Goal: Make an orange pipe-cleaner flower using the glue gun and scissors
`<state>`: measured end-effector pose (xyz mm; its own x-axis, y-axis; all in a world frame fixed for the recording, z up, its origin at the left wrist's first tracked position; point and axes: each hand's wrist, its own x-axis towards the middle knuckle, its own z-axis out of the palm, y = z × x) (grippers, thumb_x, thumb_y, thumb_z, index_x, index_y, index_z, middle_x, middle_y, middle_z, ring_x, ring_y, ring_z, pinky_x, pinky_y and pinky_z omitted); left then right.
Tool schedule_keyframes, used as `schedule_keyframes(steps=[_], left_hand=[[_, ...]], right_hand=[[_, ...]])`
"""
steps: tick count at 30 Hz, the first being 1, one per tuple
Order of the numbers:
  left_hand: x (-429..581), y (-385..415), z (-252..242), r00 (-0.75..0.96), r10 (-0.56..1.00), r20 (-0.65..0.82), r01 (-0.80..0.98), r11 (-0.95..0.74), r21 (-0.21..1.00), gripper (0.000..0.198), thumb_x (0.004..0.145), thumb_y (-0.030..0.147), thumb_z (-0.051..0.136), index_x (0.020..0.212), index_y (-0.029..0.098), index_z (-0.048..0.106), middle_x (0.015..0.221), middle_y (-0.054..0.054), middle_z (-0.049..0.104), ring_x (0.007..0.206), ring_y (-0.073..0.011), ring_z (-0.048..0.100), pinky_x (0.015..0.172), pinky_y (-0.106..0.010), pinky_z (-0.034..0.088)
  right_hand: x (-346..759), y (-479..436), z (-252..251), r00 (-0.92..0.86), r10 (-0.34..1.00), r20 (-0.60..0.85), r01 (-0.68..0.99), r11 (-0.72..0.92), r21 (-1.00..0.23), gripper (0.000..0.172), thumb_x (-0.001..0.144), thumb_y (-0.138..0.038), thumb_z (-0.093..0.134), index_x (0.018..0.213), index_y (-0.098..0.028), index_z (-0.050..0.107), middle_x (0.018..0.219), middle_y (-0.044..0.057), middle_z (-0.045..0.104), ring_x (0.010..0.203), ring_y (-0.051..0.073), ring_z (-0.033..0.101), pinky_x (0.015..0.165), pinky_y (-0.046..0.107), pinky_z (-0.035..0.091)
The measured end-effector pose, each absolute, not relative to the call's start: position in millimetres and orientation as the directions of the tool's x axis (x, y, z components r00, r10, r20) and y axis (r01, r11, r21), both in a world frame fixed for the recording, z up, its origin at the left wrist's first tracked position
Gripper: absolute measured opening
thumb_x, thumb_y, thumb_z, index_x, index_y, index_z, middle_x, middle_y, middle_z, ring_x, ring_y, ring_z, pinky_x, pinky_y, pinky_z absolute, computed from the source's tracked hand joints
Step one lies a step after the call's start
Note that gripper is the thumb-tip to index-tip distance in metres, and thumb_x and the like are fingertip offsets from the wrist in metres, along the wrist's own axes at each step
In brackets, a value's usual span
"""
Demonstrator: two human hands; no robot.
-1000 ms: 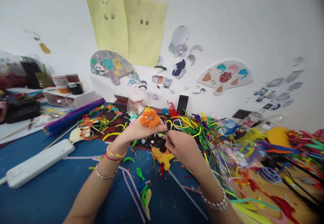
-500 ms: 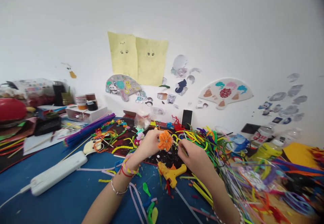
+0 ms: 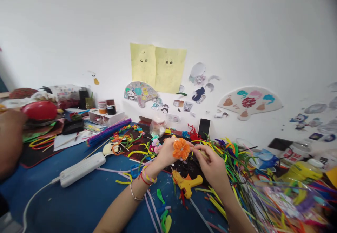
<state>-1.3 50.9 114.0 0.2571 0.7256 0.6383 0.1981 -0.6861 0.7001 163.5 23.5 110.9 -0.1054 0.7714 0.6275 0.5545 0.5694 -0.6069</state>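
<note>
White wall [image 3: 79,22], cluttered blue table [image 3: 86,198], orange flower [image 3: 181,148] in left hand [image 3: 166,153]

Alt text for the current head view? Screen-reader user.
A person's left hand holds an orange fuzzy flower, the right hand close beside it, over a cluttered blue table. A yellow glue gun lies nearer the viewer; another person's blurred arm shows at far left.

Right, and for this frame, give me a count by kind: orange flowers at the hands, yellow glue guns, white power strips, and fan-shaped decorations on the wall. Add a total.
Orange flower: 1
Yellow glue gun: 1
White power strip: 1
Fan-shaped decorations: 2
Total: 5
</note>
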Motion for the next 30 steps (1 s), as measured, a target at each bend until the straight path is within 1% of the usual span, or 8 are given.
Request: schedule_keyframes(steps=[4,6,11,15,17,22,27,30], left_hand=[[3,46,116,0.241,0.706,0.666,0.181,-0.707,0.684,0.017,0.075,0.025,0.063,0.085,0.015,0.073,0.079,-0.006,0.073,0.067,-0.0162,0.065,0.065,-0.024,0.049],[5,44,117,0.229,0.682,0.694,0.176,-0.730,0.660,0.016,0.076,0.024,0.062,0.084,0.015,0.073,0.081,-0.007,0.073,0.069,-0.0167,0.065,0.067,-0.025,0.050],[7,42,116,0.202,0.616,0.762,0.220,-0.786,0.577,0.014,0.076,0.017,0.059,0.082,0.017,0.072,0.081,-0.006,0.073,0.072,-0.0165,0.065,0.069,-0.026,0.050],[7,43,113,0.224,0.595,0.772,0.253,-0.800,0.544,0.016,0.077,0.015,0.059,0.087,0.017,0.071,0.083,-0.007,0.073,0.072,-0.0163,0.065,0.069,-0.027,0.049],[9,44,111,0.231,0.590,0.774,0.265,-0.803,0.533,0.016,0.077,0.016,0.058,0.088,0.017,0.070,0.083,-0.007,0.073,0.073,-0.0170,0.065,0.070,-0.028,0.049],[12,51,103,0.223,0.586,0.779,0.255,-0.806,0.533,0.018,0.080,0.024,0.057,0.090,0.017,0.070,0.086,-0.009,0.073,0.075,-0.0181,0.065,0.072,-0.030,0.050],[12,54,101,0.208,0.598,0.774,0.234,-0.799,0.555,0.018,0.079,0.028,0.058,0.088,0.018,0.071,0.085,-0.009,0.073,0.076,-0.0186,0.066,0.072,-0.030,0.050],[12,53,103,0.201,0.608,0.768,0.254,-0.790,0.559,0.017,0.079,0.026,0.057,0.087,0.017,0.071,0.083,-0.008,0.073,0.075,-0.0186,0.065,0.072,-0.030,0.050]], right_hand=[[167,24,111,-0.067,0.822,0.566,0.515,0.514,-0.686,0.025,0.085,-0.040,0.047,0.082,-0.018,0.059,0.058,-0.002,0.055,0.048,0.012,0.046,0.048,0.021,0.037],[168,26,110,-0.065,0.835,0.546,0.488,0.504,-0.713,0.026,0.085,-0.041,0.047,0.083,-0.018,0.058,0.055,-0.003,0.051,0.046,0.011,0.042,0.045,0.020,0.034],[169,33,107,-0.128,0.828,0.546,0.442,0.540,-0.716,0.024,0.085,-0.039,0.046,0.086,-0.018,0.057,0.071,0.002,0.060,0.063,0.015,0.055,0.059,0.023,0.043],[172,36,107,-0.232,0.827,0.512,0.446,0.558,-0.700,0.020,0.087,-0.036,0.043,0.090,-0.019,0.054,0.070,0.002,0.061,0.070,0.018,0.060,0.063,0.026,0.045],[173,36,107,-0.249,0.829,0.501,0.454,0.557,-0.696,0.019,0.087,-0.035,0.042,0.091,-0.020,0.053,0.072,0.003,0.062,0.074,0.019,0.061,0.064,0.026,0.046],[172,37,105,-0.228,0.836,0.500,0.443,0.546,-0.711,0.019,0.089,-0.036,0.039,0.088,-0.020,0.050,0.065,0.000,0.056,0.060,0.016,0.057,0.056,0.025,0.044],[169,38,103,-0.162,0.816,0.555,0.443,0.562,-0.698,0.020,0.087,-0.036,0.043,0.088,-0.019,0.052,0.074,0.003,0.060,0.067,0.016,0.058,0.059,0.024,0.045],[168,35,106,-0.131,0.825,0.550,0.465,0.541,-0.701,0.019,0.086,-0.036,0.045,0.087,-0.019,0.053,0.072,0.002,0.061,0.063,0.016,0.058,0.057,0.023,0.045]])
